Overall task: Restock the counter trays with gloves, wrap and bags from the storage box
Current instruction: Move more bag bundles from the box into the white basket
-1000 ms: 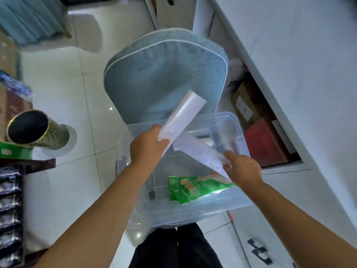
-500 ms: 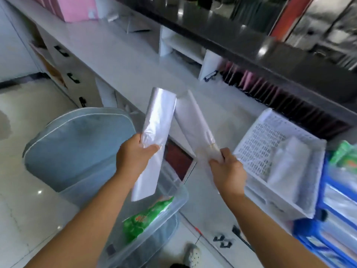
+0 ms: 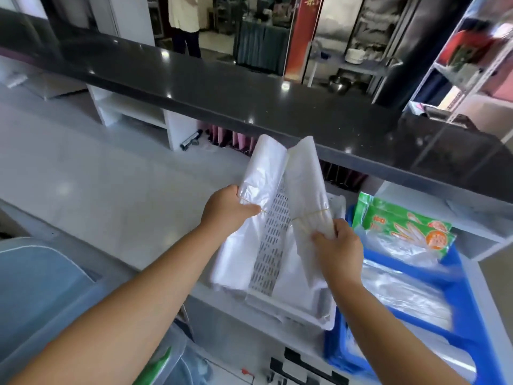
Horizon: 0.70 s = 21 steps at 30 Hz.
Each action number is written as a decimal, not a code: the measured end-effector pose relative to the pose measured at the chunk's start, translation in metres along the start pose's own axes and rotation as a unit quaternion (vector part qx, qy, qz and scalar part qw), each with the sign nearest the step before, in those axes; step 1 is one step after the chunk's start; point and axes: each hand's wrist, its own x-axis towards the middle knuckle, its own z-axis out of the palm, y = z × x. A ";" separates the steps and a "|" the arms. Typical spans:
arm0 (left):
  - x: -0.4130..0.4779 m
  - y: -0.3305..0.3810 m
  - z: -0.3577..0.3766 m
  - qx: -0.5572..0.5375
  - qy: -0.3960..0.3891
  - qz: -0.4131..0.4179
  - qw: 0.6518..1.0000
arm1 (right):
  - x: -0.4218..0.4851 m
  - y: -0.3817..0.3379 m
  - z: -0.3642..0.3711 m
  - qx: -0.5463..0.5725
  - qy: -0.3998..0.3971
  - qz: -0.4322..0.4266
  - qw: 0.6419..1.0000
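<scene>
Left hand (image 3: 226,208): closing around one bundle of clear bags (image 3: 261,184), banded with a rubber band, hanging over the white tray (image 3: 327,315).
Right hand (image 3: 337,245): gripping a second bundle of bags (image 3: 304,179) at its banded end, also hanging above the white tray, just beside the first.
White tray: sitting on the counter (image 3: 111,190), already holding some white plastic along both sides, slotted bottom showing bare in the middle.
Blue tray (image 3: 416,276): standing just right of the white one, holding green glove packs (image 3: 402,226) and clear plastic.
Storage box (image 3: 177,357): showing at the lower left, a green pack (image 3: 155,368) lying inside.
Progress: seeming partway; both bundles not yet set down, at least the green pack waiting in the box.
</scene>
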 end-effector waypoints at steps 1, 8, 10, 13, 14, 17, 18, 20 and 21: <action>0.009 0.002 0.010 0.007 -0.013 -0.007 1.000 | 0.009 0.005 -0.001 0.007 -0.002 0.008 1.000; 0.042 -0.009 0.072 0.181 -0.093 -0.058 0.977 | 0.056 0.043 -0.006 0.045 -0.030 0.036 0.998; 0.039 -0.015 0.080 0.228 -0.094 -0.064 0.967 | 0.059 0.046 -0.005 0.051 -0.046 0.029 0.997; 0.032 -0.021 0.088 0.275 -0.060 -0.046 0.959 | 0.059 0.044 0.000 0.063 -0.069 0.028 0.995; 0.029 -0.021 0.089 0.294 -0.048 -0.034 0.954 | 0.059 0.043 0.002 0.063 -0.073 0.030 0.995; 0.023 -0.019 0.091 0.369 -0.011 0.028 0.929 | 0.055 0.039 0.007 0.069 -0.083 0.035 0.994; 0.021 -0.019 0.089 0.374 0.000 0.049 0.926 | 0.054 0.038 0.008 0.071 -0.085 0.036 0.993; 0.018 -0.020 0.086 0.317 0.022 0.085 0.944 | 0.048 0.035 0.011 0.075 -0.088 0.034 0.993; 0.017 -0.019 0.083 0.259 0.042 0.096 0.960 | 0.046 0.034 0.012 0.079 -0.090 0.034 0.992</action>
